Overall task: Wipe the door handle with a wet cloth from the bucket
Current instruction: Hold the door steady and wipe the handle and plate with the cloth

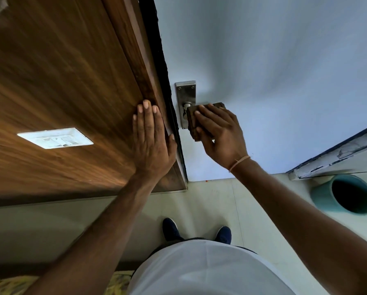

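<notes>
A steel door handle plate (186,92) is fixed near the left edge of the pale blue door (274,71). My right hand (220,133) presses a dark brown cloth (192,122) over the lever, which is almost wholly hidden under it. My left hand (151,137) lies flat with fingers spread on the wooden panel (61,81) beside the door's edge, holding nothing. A teal bucket (346,193) stands on the floor at the right, its inside dark.
A white switch plate (56,138) is set in the wooden panel at the left. My dark shoes (172,228) stand on the pale tiled floor (210,201). A worn white and blue frame edge (335,154) runs above the bucket.
</notes>
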Tool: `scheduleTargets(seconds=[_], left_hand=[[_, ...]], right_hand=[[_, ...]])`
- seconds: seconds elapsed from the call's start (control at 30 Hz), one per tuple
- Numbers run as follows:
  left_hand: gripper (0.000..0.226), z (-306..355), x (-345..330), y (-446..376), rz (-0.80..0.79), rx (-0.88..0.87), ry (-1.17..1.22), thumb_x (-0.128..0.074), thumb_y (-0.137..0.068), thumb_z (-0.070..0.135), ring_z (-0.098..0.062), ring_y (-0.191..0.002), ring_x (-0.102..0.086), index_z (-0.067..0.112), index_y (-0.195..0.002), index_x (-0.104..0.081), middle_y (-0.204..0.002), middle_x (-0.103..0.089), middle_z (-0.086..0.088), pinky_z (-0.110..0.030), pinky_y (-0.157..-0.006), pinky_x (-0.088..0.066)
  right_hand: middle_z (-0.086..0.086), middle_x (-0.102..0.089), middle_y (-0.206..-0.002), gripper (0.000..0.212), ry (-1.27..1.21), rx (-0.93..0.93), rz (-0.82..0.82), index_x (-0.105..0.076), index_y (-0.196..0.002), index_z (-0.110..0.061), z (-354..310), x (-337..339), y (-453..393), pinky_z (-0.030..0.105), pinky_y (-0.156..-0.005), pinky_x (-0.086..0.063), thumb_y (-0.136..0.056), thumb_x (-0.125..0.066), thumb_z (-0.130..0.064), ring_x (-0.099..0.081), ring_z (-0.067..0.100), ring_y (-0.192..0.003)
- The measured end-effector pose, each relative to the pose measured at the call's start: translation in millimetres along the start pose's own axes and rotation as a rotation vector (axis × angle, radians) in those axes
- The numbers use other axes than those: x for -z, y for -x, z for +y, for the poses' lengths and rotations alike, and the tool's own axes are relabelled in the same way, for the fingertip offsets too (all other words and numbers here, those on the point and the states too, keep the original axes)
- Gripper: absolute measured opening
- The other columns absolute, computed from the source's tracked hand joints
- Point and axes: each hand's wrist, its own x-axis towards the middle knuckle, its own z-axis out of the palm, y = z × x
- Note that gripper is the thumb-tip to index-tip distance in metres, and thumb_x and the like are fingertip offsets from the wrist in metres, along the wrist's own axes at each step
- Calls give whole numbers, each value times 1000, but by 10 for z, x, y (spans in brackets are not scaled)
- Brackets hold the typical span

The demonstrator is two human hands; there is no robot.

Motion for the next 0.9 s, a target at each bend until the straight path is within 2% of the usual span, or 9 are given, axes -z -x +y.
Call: scheduleTargets(seconds=[0.13, 0.3, 0.37, 0.47, 0.6, 0.67, 0.77, 0.9], left_hand=[[87, -4, -4, 4, -9, -5, 0, -64, -102, 29, -40, -163, -15, -2, -167, -14, -172, -23, -28, -52, -135, -17], [84, -21, 1, 9, -6, -8, 12, -62, -104, 29, -41, -162, -17, -3, -166, -16, -171, -24, -29, -52, -135, -18], [83, -10, 2, 0, 3, -4, 20, -63, -103, 28, -42, -162, -18, -4, -165, -18, -170, -25, -30, -53, -135, -19], [84, 25, -21, -15, 12, 8, 1, -64, -103, 28, -43, -161, -20, -5, -165, -19, -170, -27, -31, -54, -135, -20], [87, 45, -56, 4, 8, 20, -3, -64, -102, 29, -45, -160, -23, -5, -165, -15, -169, -27, -32, -55, -134, -22], [89, 51, -62, -3, 8, 22, 0, -65, -102, 28, -47, -160, -23, -5, -165, -14, -169, -27, -32, -56, -134, -22], [87, 78, -69, -8, 13, 38, 17, -65, -101, 27, -47, -159, -22, -7, -165, -15, -168, -27, -34, -55, -134, -21], [85, 147, -42, -23, 1, 88, 40, -65, -102, 27, -48, -159, -22, -9, -163, -19, -168, -26, -35, -57, -133, -23]], right_hand=[[9, -71, -135, 42, 137, 70, 73, -68, -140, -15, -100, -248, -182, 48, -102, -48, -99, -69, -17, -66, 35, -122], [11, -74, -128, 36, 127, 175, 143, -69, -140, -12, 47, -247, -193, 45, -93, -49, -105, -63, -15, -69, 35, -112], [10, -74, -128, 36, 109, 159, 152, -69, -140, -12, 270, -160, -93, 44, -94, -49, -105, -62, -12, -69, 36, -113], [9, -75, -126, 40, 77, 115, 142, -72, -137, -12, 441, -118, -12, 44, -96, -49, -97, -72, -9, -68, 37, -114], [9, -77, -119, 29, 12, 152, 159, -76, -129, -11, 124, -232, -201, 43, -89, -51, -106, -59, -17, -70, 36, -106], [9, -78, -117, 26, -1, 164, 174, -78, -126, -12, -24, -300, -260, 43, -87, -52, -106, -62, -16, -71, 36, -105], [9, -77, -120, 26, 1, 188, 177, -77, -129, -13, 9, -308, -248, 43, -88, -53, -107, -64, -16, -71, 35, -109], [9, -76, -126, 29, 23, 158, 194, -74, -134, -12, 392, -138, -55, 43, -91, -53, -107, -63, -17, -71, 35, -113]])
